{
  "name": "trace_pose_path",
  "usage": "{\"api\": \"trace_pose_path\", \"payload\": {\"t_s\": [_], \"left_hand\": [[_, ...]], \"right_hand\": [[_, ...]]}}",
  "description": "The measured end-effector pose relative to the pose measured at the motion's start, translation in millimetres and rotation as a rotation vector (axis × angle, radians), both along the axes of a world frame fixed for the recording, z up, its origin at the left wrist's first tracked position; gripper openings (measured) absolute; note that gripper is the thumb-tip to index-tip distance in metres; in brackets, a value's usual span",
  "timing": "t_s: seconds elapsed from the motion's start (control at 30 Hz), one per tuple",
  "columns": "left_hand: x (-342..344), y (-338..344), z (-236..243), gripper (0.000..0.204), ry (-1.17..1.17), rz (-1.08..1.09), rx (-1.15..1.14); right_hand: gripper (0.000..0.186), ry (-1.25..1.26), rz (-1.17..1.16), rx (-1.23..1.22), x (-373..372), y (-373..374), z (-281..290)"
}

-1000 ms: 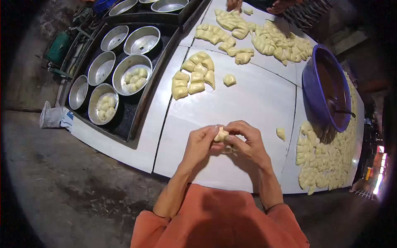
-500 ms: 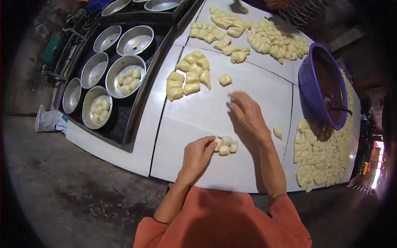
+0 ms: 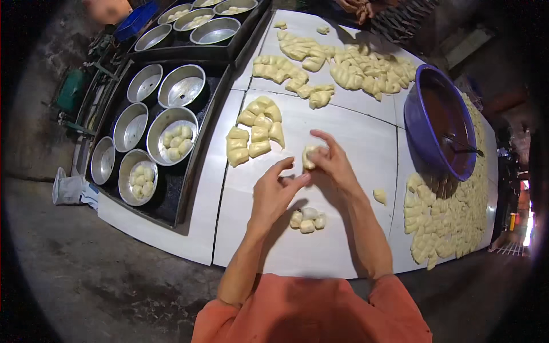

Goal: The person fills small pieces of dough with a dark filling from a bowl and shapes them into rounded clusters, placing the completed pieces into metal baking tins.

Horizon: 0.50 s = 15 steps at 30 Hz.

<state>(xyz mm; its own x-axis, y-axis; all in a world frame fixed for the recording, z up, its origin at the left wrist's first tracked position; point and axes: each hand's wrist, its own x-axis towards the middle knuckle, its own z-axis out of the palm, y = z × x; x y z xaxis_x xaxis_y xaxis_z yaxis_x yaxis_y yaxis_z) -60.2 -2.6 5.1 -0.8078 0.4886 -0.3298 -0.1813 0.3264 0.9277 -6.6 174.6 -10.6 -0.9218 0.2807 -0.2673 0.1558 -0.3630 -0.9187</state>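
My right hand (image 3: 334, 168) holds a pale dough piece (image 3: 310, 155) above the white table (image 3: 354, 131), fingers curled round it. My left hand (image 3: 273, 191) is just beside it, fingertips reaching toward the dough and touching the right hand. Below both hands lie three small rolled dough balls (image 3: 307, 219) on the table. A cluster of cut dough chunks (image 3: 254, 131) lies just beyond my left hand.
Round metal pans (image 3: 171, 134) sit in a dark tray at left, two holding dough balls. A purple bowl (image 3: 426, 131) with brown filling stands at right. Dough piles (image 3: 354, 68) lie at the far end and along the right edge (image 3: 452, 217). Another person's hands show at the top.
My right hand reached out to the far dough, picked up a piece and brought it back. My left hand left the small balls on the table and rose to meet it.
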Motion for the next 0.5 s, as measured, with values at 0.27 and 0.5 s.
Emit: {"api": "trace_pose_path", "payload": {"t_s": [0.27,0.5], "left_hand": [[16.8,47.3,5.9,0.034,-0.102,-0.21,0.105],[87.1,131.6,8.9,0.051,0.381,-0.198,0.602]], "right_hand": [[0.021,-0.047,-0.244,0.147,75.0,13.1,9.5],[0.017,0.292,-0.555,-0.382,113.4,11.3,33.0]]}}
